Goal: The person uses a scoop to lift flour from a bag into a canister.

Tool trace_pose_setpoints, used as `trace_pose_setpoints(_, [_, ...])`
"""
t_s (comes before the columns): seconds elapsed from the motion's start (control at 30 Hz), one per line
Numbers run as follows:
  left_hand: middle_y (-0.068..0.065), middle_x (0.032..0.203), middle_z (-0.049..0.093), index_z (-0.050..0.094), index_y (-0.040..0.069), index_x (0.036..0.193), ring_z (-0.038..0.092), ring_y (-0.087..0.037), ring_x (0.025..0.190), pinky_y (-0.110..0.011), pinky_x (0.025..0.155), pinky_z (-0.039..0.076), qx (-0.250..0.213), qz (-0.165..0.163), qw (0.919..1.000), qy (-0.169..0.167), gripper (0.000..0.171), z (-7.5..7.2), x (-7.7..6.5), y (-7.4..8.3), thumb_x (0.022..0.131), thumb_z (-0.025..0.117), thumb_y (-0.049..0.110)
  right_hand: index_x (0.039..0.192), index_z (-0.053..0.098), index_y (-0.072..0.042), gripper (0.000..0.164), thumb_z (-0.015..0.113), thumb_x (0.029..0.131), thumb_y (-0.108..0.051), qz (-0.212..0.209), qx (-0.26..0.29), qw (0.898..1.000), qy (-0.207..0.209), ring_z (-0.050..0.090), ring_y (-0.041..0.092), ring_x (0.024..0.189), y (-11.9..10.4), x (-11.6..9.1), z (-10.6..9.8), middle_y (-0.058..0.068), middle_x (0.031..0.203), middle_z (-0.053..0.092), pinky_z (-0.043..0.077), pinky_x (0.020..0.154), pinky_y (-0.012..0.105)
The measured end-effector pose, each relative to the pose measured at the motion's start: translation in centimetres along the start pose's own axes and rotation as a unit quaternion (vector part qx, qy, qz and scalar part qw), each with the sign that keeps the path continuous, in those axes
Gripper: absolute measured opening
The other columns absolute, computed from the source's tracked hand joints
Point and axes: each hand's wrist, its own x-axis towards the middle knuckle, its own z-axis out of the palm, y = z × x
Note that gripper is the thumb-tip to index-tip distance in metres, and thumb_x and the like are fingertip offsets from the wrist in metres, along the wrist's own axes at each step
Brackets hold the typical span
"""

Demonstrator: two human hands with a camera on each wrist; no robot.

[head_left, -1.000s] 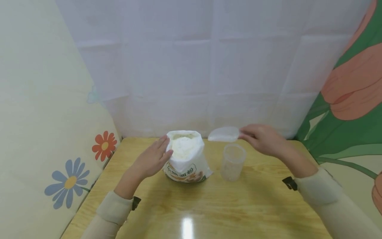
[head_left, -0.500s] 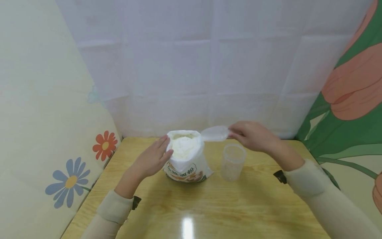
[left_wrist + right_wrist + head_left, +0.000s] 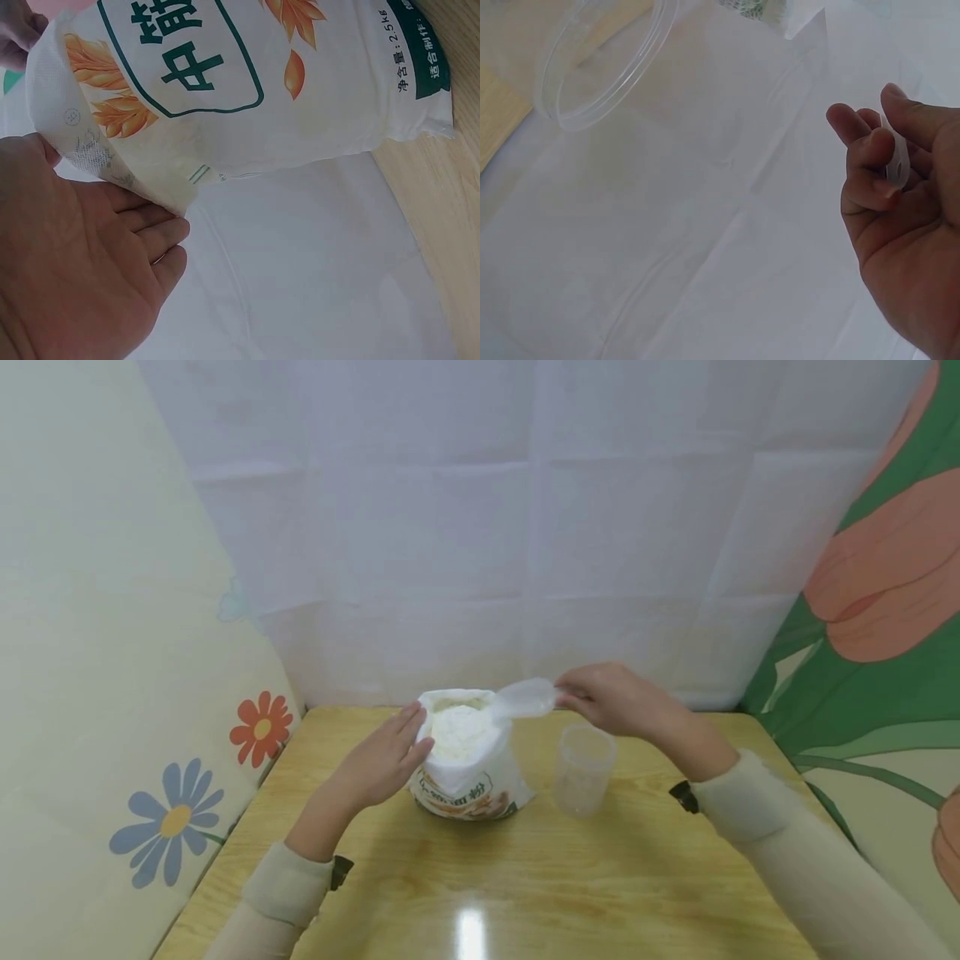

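An open white bag of flour (image 3: 461, 781) stands upright on the table in the head view, heaped white flour (image 3: 459, 732) showing in its mouth. My left hand (image 3: 382, 760) rests against the bag's left side near the rim, fingers extended and thumb towards the front. In the left wrist view, those fingers (image 3: 161, 229) lie partly hidden behind the bag's edge. My right hand (image 3: 615, 697) pinches the handle of a translucent plastic scoop (image 3: 527, 697), whose tip overlaps the bag's right rim. The scoop handle (image 3: 898, 165) also shows between thumb and curled fingers in the right wrist view.
A clear plastic cup (image 3: 585, 772) stands on the wooden table (image 3: 570, 877) right of the bag, below my right hand. A white cloth backdrop (image 3: 480, 568) hangs behind the table's far edge, with flower-patterned panels (image 3: 180, 818) at both sides.
My right hand has moved left with the scoop, from above the cup to the bag's right rim, and the scoop's tip now dips lower. The left hand and bag have stayed put.
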Motion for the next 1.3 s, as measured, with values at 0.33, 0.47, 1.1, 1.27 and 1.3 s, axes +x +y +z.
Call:
trace_pose_setpoints(0.33, [-0.019,0.167,0.019,0.025,-0.006,0.157,0.018,-0.036,0.154,-0.052,0.125,0.019,-0.003,0.002,1.0000,-0.003,0.069,0.0,0.2,0.0,0.110,0.032,0.045,0.109,0.073,0.000,0.020,0.062,0.101,-0.015,-0.018,-0.014,1.000,-0.015,0.070,0.027,0.089,-0.3,1.5,-0.2,0.011,0.099,0.074,0.058,0.084,0.047])
trace_pose_setpoints(0.47, [-0.020,0.167,0.019,0.025,-0.006,0.157,0.018,-0.036,0.154,-0.052,0.125,0.019,-0.003,0.002,1.0000,-0.001,0.069,0.0,0.2,0.0,0.111,0.032,0.044,0.112,0.073,-0.002,0.021,0.062,0.102,-0.016,-0.013,-0.020,0.999,-0.032,0.070,0.031,0.099,-0.6,2.0,-0.4,0.014,0.107,0.074,0.057,0.090,0.049])
trace_pose_setpoints(1.1, [-0.020,0.166,0.020,0.025,-0.006,0.157,0.020,-0.037,0.153,-0.052,0.124,0.020,0.002,0.005,1.0000,0.007,0.069,0.3,0.0,-0.1,0.110,0.033,0.045,0.121,0.070,0.003,0.028,0.065,0.099,-0.015,-0.020,-0.017,0.998,-0.050,0.068,0.035,0.109,-1.0,3.8,0.6,0.019,0.118,0.072,0.054,0.098,0.050])
trace_pose_setpoints(1.27, [-0.020,0.166,0.020,0.026,-0.006,0.157,0.021,-0.038,0.153,-0.053,0.124,0.020,0.004,0.004,0.9999,0.010,0.069,0.4,-0.3,0.0,0.110,0.033,0.045,0.116,0.071,0.004,0.026,0.065,0.099,-0.014,-0.032,-0.014,0.998,-0.045,0.069,0.036,0.107,-1.3,4.3,1.2,0.019,0.114,0.073,0.054,0.099,0.050])
trace_pose_setpoints(1.3, [-0.020,0.166,0.020,0.026,-0.006,0.157,0.021,-0.038,0.153,-0.053,0.124,0.020,0.004,0.005,0.9999,0.011,0.069,0.4,-0.3,0.0,0.110,0.033,0.045,0.116,0.071,0.004,0.026,0.065,0.099,-0.014,-0.029,-0.012,0.998,-0.046,0.068,0.036,0.107,-1.4,4.4,1.3,0.019,0.114,0.073,0.054,0.099,0.050])
